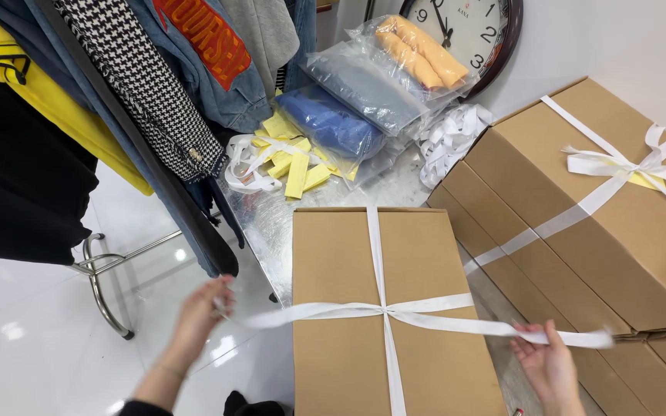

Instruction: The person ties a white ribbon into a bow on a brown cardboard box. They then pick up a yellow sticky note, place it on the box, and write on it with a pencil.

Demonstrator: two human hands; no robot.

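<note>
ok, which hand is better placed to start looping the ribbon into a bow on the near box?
Probably right. The right hand pinches its ribbon end beside the box, near the crossing. The left hand holds the other end out past the box's left edge.

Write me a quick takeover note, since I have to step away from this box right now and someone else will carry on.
Left hand: grip shut on the left end of the white ribbon.
Right hand: grip shut on the right end.
Cardboard box lies on the metal table; the ribbon crosses at its top centre.
Done: ribbon wrapped both ways and pulled taut sideways.
Left: no bow yet, unlike the tied box on the right.
Spare ribbons lie behind.
</note>
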